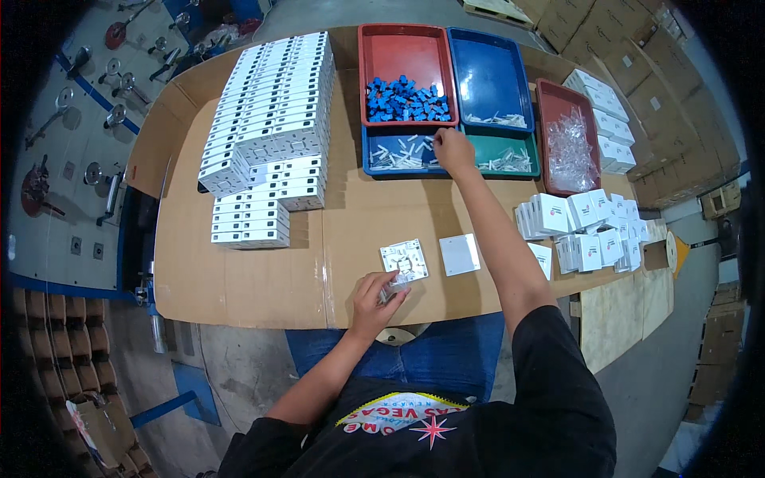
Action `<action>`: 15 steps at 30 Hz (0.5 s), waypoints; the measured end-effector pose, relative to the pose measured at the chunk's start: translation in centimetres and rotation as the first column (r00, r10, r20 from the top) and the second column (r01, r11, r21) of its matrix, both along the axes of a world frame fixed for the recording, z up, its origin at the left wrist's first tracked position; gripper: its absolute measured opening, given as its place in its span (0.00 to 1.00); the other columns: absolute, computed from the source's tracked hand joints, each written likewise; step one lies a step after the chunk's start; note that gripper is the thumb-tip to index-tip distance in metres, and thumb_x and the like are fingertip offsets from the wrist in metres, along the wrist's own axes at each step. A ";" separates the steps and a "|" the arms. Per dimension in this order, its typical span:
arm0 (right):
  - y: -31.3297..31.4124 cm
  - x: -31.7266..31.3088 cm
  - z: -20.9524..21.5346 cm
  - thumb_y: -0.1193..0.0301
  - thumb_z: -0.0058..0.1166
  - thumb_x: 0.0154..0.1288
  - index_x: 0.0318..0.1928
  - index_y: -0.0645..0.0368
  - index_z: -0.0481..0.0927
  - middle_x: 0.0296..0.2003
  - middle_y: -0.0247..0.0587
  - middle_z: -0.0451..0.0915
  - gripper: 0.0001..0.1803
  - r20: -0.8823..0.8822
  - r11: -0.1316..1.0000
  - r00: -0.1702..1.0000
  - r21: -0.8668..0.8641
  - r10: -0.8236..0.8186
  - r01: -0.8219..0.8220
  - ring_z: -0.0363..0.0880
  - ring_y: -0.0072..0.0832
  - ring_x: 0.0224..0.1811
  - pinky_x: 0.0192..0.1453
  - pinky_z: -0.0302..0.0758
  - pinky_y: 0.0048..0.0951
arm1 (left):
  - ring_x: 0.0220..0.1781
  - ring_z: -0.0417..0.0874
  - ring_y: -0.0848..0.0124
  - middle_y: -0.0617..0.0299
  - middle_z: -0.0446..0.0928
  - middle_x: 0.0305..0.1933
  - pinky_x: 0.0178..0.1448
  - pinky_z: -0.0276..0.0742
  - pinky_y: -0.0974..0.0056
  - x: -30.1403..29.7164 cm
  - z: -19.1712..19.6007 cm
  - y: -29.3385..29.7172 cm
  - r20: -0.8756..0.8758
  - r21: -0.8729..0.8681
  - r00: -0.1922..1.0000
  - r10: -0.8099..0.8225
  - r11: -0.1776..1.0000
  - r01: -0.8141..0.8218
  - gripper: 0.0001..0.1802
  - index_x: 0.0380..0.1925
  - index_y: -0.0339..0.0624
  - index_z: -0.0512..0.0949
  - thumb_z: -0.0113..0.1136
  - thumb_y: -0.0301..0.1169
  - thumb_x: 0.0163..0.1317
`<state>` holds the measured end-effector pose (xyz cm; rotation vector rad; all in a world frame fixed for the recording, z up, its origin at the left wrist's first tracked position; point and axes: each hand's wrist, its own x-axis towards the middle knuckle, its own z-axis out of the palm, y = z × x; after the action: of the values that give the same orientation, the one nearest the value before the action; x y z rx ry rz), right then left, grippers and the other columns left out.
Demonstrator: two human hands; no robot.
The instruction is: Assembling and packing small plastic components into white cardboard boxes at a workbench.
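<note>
My left hand is at the table's front edge, its fingers curled, and the fingertips reach the near edge of a square white electronic module lying face up. Something pale and clear shows between thumb and fingers, too small to name. My right arm stretches forward, and my right hand is over the rear-facing side of a blue tray of small white cylindrical pieces. Its fingers are pinched together; what they hold, if anything, is hidden. Between my arms lies a flat white square plate.
Stacked white switch-like units rise at the left. Behind stand a red tray with blue parts, another blue tray, a green tray and a dark red tray of clear plastic pieces. White square covers pile up at right.
</note>
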<state>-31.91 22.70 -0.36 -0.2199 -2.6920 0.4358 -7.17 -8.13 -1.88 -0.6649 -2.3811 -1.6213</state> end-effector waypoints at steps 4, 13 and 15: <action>0.3 2.0 1.3 0.68 0.62 0.63 0.40 0.55 0.88 0.37 0.47 0.88 0.08 0.048 0.991 0.998 -0.128 -0.036 0.042 0.87 0.49 0.42 0.46 0.83 0.47 | 0.41 0.82 0.63 0.57 0.84 0.45 0.48 0.78 0.60 0.4 -0.5 -0.1 0.008 0.027 1.000 0.027 0.999 -0.027 0.23 0.49 0.39 0.85 0.80 0.27 0.52; -0.9 12.4 4.4 0.72 0.69 0.64 0.42 0.64 0.88 0.32 0.39 0.88 0.09 0.012 0.746 0.978 -0.649 0.207 -0.150 0.84 0.23 0.32 0.39 0.78 0.27 | 0.44 0.84 0.58 0.56 0.84 0.43 0.52 0.77 0.55 -0.3 0.1 0.2 -0.011 -0.041 0.997 0.076 0.996 -0.077 0.22 0.47 0.39 0.84 0.80 0.30 0.51; -3.3 16.5 5.0 0.73 0.68 0.67 0.45 0.65 0.88 0.31 0.31 0.86 0.09 0.052 0.681 0.961 -0.716 0.271 -0.153 0.77 0.13 0.32 0.36 0.74 0.21 | 0.45 0.83 0.57 0.57 0.83 0.42 0.53 0.76 0.55 -0.5 0.0 0.2 -0.035 0.001 0.998 0.055 0.999 -0.055 0.22 0.47 0.40 0.83 0.80 0.31 0.52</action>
<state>-15.42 19.44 4.62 -0.1488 -2.5574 1.5964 -7.66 -7.96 -1.90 -0.6176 -2.3535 -1.5739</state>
